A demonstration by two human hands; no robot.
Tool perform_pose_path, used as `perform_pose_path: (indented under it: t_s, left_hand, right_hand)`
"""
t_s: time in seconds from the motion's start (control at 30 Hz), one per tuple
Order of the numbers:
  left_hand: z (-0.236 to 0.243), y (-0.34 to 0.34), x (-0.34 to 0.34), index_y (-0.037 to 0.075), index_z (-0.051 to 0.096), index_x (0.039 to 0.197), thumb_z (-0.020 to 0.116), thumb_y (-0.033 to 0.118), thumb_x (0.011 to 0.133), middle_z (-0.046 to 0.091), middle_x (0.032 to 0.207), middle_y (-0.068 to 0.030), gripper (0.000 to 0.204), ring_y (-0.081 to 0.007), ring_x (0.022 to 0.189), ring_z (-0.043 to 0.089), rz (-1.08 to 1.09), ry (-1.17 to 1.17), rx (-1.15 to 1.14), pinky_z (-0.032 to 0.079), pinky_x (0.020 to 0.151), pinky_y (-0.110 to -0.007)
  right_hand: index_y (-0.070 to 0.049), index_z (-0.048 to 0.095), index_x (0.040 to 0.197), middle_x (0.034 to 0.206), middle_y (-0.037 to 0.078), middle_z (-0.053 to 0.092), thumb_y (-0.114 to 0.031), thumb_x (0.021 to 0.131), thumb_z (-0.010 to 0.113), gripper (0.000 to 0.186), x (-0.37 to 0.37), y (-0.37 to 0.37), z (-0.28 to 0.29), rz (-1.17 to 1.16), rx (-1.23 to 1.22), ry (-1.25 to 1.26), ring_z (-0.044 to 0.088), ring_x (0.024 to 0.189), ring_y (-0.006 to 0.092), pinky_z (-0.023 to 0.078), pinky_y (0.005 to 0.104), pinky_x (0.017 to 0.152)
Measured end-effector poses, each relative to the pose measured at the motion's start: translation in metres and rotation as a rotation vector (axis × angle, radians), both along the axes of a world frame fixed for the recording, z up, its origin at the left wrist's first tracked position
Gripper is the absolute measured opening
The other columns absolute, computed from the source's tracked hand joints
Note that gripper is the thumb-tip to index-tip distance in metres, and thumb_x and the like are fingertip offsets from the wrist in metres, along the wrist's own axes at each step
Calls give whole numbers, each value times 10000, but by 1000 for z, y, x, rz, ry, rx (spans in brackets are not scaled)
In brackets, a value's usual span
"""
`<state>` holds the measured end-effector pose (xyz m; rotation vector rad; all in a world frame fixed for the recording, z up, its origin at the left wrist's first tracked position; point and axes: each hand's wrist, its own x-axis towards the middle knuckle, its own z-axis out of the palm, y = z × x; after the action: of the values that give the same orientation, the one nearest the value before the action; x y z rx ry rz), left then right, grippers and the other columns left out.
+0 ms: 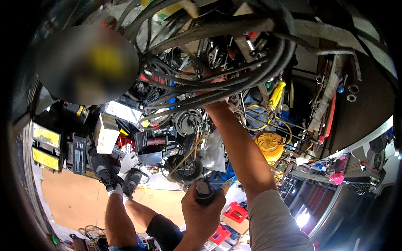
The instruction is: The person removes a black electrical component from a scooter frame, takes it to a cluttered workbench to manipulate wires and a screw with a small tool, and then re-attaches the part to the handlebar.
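My right arm reaches up from the lower edge. My right hand [216, 79] is in among the loops of a thick black cable [247, 85], which cross in front of it. Its fingers are mostly hidden, close to a pile of small hand tools [215, 54]. Low in the middle, my left hand [201, 217] is closed around a short dark cylindrical object [204, 193] with a greyish end; I cannot make out its kind. A clear plastic bag [213, 152] lies beside my right forearm.
Right of my forearm are a yellow-handled tool [276, 95] and a round yellow finned part [268, 146]. Batteries [76, 152] and a white box [106, 134] stand at left, near black shoes [102, 169]. Long metal tools [328, 96] lean at right. Red crates [235, 212] sit below.
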<state>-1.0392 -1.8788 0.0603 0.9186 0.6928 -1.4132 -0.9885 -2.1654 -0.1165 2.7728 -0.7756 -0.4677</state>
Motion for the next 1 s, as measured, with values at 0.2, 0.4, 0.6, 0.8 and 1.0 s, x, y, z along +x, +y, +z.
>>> perform_pose_path:
  t_s: [0.2,0.4,0.6,0.8,1.0]
  left_hand:
    - [1,-3,-4,29,654,991,737,-21,885,638,739,29,144,-18,653,552,63,2,-9,432,576,-216]
    - [0,-11,2,49,633,986,678,-26,909,583,657,22,116,-59,481,506,67,-34,-120,380,437,-260]
    - [3,-22,7,52,562,802,599,-5,921,525,579,-33,137,-123,387,445,40,-153,-177,363,360,-304]
    - [-8,-24,1,97,558,883,653,70,940,503,600,-7,113,-123,388,442,55,-102,-175,364,338,-306]
    - [-29,-11,-9,118,562,884,642,128,941,476,600,-1,99,-126,400,406,-105,-148,-190,353,364,-334]
  right_hand:
    - [-142,655,1326,1375,150,617,-443,1027,518,446,5,-2,13,-219,113,148,544,1319,321,393,499,1134]
    - [-112,607,1418,1401,217,606,-411,950,648,556,-24,12,33,-173,251,-332,609,1260,406,520,518,1035]
    - [-102,626,1308,1147,191,670,-248,850,757,499,-93,33,88,-57,284,-354,657,1065,442,540,533,908]
    - [-63,668,966,1030,142,672,-155,781,728,216,-158,41,186,-107,230,-347,673,982,397,556,506,828]
    - [-74,657,912,957,141,644,-113,801,706,127,-203,52,273,-124,219,-421,673,912,365,571,468,763]
